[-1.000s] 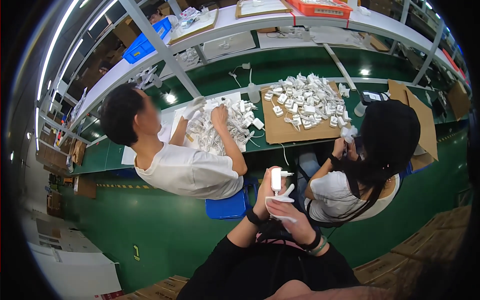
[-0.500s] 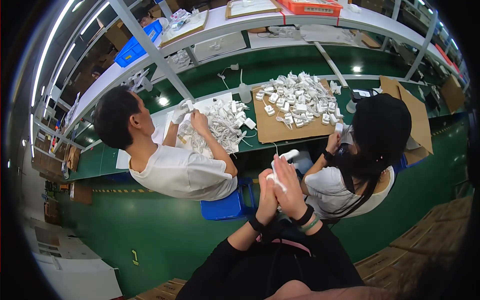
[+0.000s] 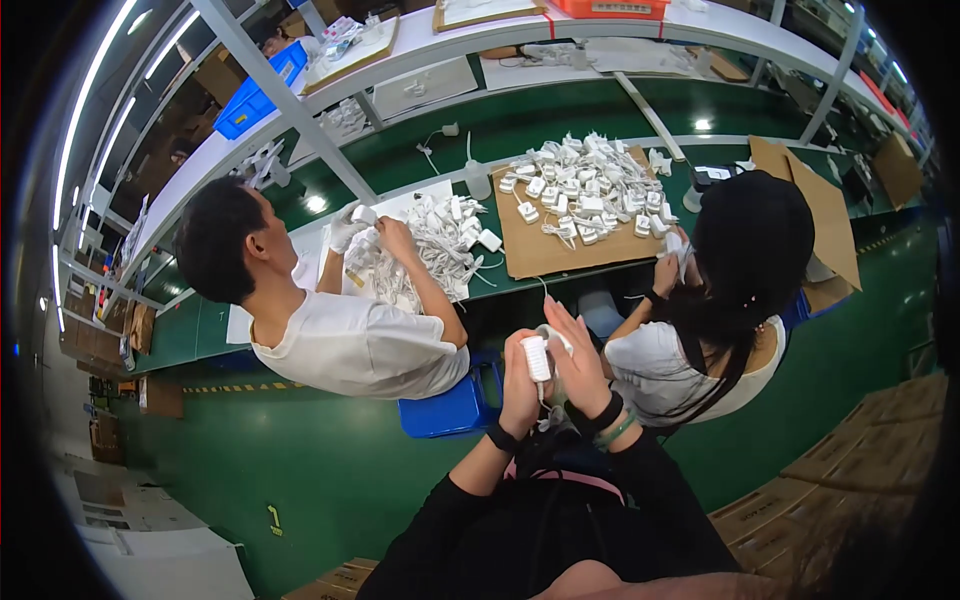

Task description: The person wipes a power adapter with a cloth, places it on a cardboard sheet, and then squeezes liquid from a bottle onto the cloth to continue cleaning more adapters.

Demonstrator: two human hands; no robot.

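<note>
My left hand (image 3: 520, 385) grips a white plug adapter (image 3: 538, 357) with its cable wound around it. My right hand (image 3: 575, 368) presses against the adapter from the right, fingers stretched up and flat, with a loop of white cable (image 3: 549, 332) over them. Both hands are raised in front of my chest, above my dark-clothed lap. A black band sits on my left wrist, and black and green bands on my right.
Two people in white shirts sit ahead at a green workbench (image 3: 520, 285). The left person (image 3: 330, 320) handles a pile of white adapters (image 3: 425, 250). More adapters (image 3: 585, 190) lie on brown cardboard before the right person (image 3: 720, 300). A blue stool (image 3: 450, 410) and cardboard boxes (image 3: 850, 470) stand nearby.
A second ago the adapter stood upright with my right hand lower, pulling the cable. My right hand has since come up beside it and the cable is wrapped around the adapter.
</note>
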